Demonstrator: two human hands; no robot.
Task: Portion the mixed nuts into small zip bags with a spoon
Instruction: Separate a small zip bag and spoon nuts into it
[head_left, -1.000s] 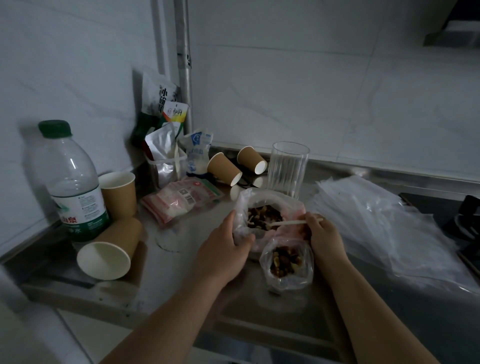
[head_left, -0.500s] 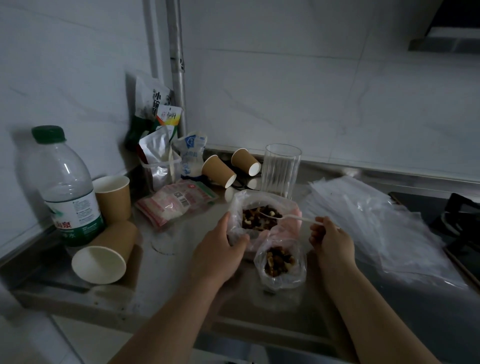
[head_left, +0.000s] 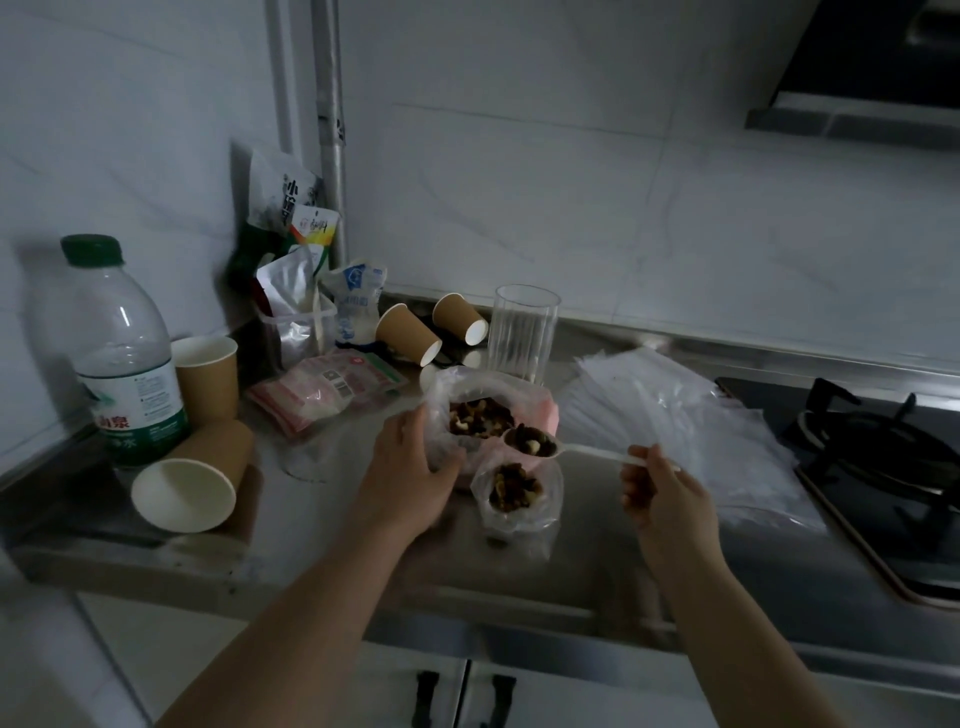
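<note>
A heaped white plastic spoon (head_left: 540, 442), pinched by the right hand (head_left: 660, 486), is held just above the small clear nut-filled zip bag (head_left: 517, 493).

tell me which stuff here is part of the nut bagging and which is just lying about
In use:
spoon, loaded with nuts, in right hand
big nut bag, held by left hand
small bag, partly filled
stack of empty bags

Lying about:
water bottle
paper cups
glass
snack packets
stove

Dim kitchen; white marble-tile wall (head_left: 571, 182), steel counter (head_left: 311, 525), range hood (head_left: 872, 67).
</note>
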